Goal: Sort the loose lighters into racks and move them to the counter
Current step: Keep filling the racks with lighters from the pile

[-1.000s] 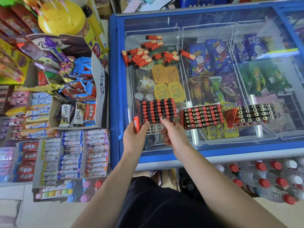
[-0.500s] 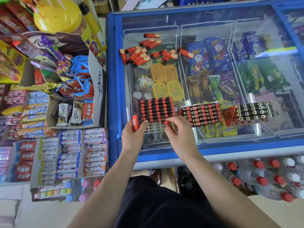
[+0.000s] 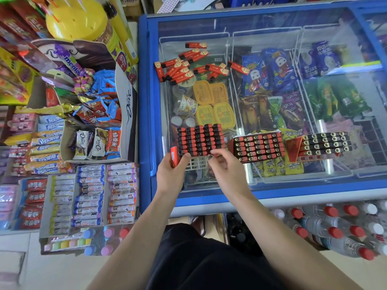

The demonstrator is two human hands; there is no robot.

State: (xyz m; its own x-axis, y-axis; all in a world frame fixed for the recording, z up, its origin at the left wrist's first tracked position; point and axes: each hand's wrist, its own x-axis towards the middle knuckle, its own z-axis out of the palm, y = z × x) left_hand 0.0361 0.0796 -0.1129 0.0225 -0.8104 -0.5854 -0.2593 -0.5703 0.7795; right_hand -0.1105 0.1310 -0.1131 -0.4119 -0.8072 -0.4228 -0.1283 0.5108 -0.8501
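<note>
freezer glass [image 3: 261, 24] under our hands: left hand [image 3: 170, 174] grips one lighter [image 3: 174, 156]; right hand [image 3: 227, 170] pinches at the rack [image 3: 200, 140]. light, stiff, slick; we'd hold lighters mid-body.

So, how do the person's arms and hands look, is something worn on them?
Both forearms are bare, with no sleeves in view. The left hand and right hand wear no gloves, rings or watch. The fingers are bare too. Dark clothing shows below.

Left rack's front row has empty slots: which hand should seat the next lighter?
Left, probably. The left hand already grips a red lighter upright beside the rack, close to the empty slots. The right hand rests at the rack's front edge with no lighter visible in it.
</note>
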